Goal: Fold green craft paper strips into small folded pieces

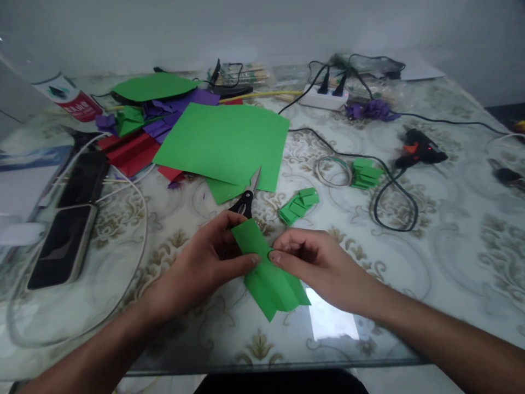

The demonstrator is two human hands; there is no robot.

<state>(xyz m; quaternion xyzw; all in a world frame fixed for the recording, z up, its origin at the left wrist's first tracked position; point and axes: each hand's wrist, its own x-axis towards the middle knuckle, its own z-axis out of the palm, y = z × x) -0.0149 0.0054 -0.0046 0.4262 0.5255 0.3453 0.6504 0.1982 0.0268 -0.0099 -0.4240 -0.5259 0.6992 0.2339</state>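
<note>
Between my two hands is a folded strip of green paper, creased lengthwise and fanning out at its lower end. My left hand pinches its left edge, thumb on top and fingers underneath. From the other side my right hand pinches the same strip near its middle, the thumb pressing on the surface. Just beyond my left fingers lie scissors with black handles, blades partly over a large green sheet. Small folded green paper pieces rest past my right hand.
A glue gun with a looping black cord is at the right, near a roll of tape. A power strip stands at the back. Phones, a white cable, red paper and a bottle occupy the left.
</note>
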